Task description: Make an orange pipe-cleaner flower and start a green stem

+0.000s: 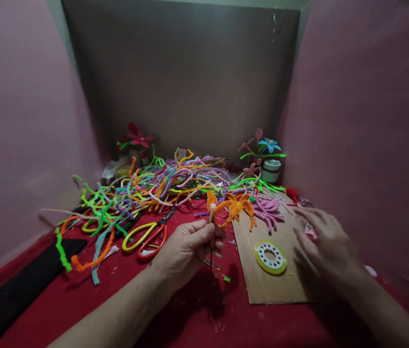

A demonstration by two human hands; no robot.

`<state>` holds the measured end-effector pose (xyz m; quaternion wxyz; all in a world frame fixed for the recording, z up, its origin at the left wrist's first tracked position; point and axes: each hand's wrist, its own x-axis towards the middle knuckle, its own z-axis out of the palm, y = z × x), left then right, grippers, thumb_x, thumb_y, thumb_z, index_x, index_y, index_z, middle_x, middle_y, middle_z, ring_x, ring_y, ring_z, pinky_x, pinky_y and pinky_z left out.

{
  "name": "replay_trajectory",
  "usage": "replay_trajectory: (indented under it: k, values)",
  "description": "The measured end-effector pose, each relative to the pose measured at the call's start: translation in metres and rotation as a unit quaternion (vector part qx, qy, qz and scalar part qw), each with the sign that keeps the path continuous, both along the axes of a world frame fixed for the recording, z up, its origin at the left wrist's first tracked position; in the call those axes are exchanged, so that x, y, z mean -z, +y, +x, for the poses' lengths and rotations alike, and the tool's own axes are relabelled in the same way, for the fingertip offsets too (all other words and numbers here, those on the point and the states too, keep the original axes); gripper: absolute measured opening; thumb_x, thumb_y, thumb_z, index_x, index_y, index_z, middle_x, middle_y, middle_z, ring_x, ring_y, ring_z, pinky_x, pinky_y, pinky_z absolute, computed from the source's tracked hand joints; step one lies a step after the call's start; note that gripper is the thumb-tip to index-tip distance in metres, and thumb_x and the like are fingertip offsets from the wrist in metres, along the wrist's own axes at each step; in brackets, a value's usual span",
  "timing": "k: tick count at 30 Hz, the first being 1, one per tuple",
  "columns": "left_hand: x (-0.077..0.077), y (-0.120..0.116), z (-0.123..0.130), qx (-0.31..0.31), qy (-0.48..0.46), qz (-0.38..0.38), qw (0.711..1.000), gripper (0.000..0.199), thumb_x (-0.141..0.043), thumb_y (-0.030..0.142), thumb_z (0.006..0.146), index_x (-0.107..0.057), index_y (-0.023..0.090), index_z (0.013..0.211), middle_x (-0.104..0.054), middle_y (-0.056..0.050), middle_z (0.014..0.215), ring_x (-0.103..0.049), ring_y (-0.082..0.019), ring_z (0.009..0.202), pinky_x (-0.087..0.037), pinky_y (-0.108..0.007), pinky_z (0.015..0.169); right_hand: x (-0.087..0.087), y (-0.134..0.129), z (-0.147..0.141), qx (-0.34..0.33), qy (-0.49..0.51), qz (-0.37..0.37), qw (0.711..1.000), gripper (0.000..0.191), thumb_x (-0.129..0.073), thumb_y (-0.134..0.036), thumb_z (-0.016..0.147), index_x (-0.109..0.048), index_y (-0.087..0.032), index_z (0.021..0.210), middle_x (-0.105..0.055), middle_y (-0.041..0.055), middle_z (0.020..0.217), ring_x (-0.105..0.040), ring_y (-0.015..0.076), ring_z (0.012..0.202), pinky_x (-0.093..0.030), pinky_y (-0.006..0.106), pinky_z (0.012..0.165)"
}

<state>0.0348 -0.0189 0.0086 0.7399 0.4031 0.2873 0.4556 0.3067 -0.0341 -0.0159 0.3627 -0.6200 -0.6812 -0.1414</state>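
Red cloth (255, 328), one: spread beneath both sets of fingers.
Fuzzy stems (168, 179), mixed colours, one heap: beyond the left fingers, running off to their left.
Wooden board (258, 292), one: right of the left fingers, partly under the right.
Right hand (326, 241): fingers parted, blurred, above the board.
Left hand (193, 241): thumb and fingers pinched on a stem.
Scissors (161, 222), yellow and red handles: left of the left fingers.
Orange flower (237, 205): held by its stem in the left fingers, petals above and right of the fingertips; dark stem end hanging below.
Pink stems (268, 208), bunched: between the two hands, beyond the fingers.
Tape roll (261, 255), yellow-edged, flat: between the hands, nearer the wearer.
Pink-and-white item (310, 231): at the right fingers; contact cannot be told.
Bead cluster (212, 206), pale: just above the left fingertips.
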Motion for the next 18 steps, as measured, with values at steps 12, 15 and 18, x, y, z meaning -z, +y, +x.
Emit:
replay_trajectory:
  k: [12, 15, 18]
  values:
    - [0.005, 0.009, -0.005, -0.023, -0.003, 0.008, 1.000, 0.013, -0.066, 0.021, 0.074, -0.067, 0.008, 0.073, -0.064, -0.005, 0.069, -0.058, -0.008, 0.056, -0.046, -0.017, 0.053, 0.038, -0.025, 0.070, 0.048, -0.088, -0.158, 0.982, 0.044, -0.040, -0.037, 0.081, -0.054, -0.013, 0.115, -0.064, 0.0149, 0.101, -0.056, 0.0304, 0.092, -0.047, 0.042, 0.079]
    - [0.007, 0.010, -0.006, -0.024, -0.001, 0.003, 1.000, 0.013, -0.067, 0.021, 0.073, -0.067, 0.008, 0.073, -0.064, -0.005, 0.069, -0.059, -0.009, 0.055, -0.046, -0.018, 0.052, 0.043, -0.026, 0.072, 0.059, -0.098, -0.140, 0.983, 0.043, -0.041, -0.030, 0.078, -0.054, -0.013, 0.115, -0.063, 0.0136, 0.094, -0.055, 0.0296, 0.088, -0.047, 0.041, 0.076]
    - [0.008, 0.011, -0.005, -0.028, 0.005, 0.006, 1.000, 0.014, -0.067, 0.022, 0.073, -0.068, 0.007, 0.073, -0.065, -0.006, 0.072, -0.059, -0.009, 0.056, -0.046, -0.018, 0.052, 0.044, -0.026, 0.069, 0.100, -0.112, -0.129, 0.980, 0.037, -0.041, -0.029, 0.077, -0.059, -0.012, 0.104, -0.061, 0.0130, 0.085, -0.054, 0.0301, 0.081, -0.046, 0.041, 0.069]
